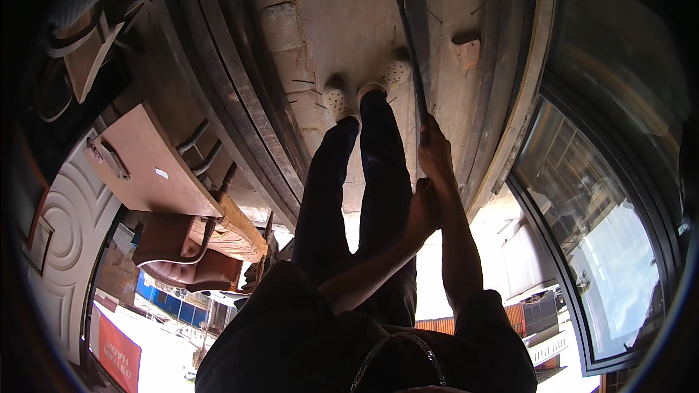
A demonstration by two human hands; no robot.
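The left hand (422,211) curls closed around the lower part of a long, dark, flat metal bar (412,36); just above it the right hand (435,151) grips it too, apparently over white perforated clogs (364,87).

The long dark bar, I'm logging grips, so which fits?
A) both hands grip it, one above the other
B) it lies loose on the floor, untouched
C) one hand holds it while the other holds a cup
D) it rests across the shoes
A: the right hand wraps the long dark bar and the left hand closes just below it.
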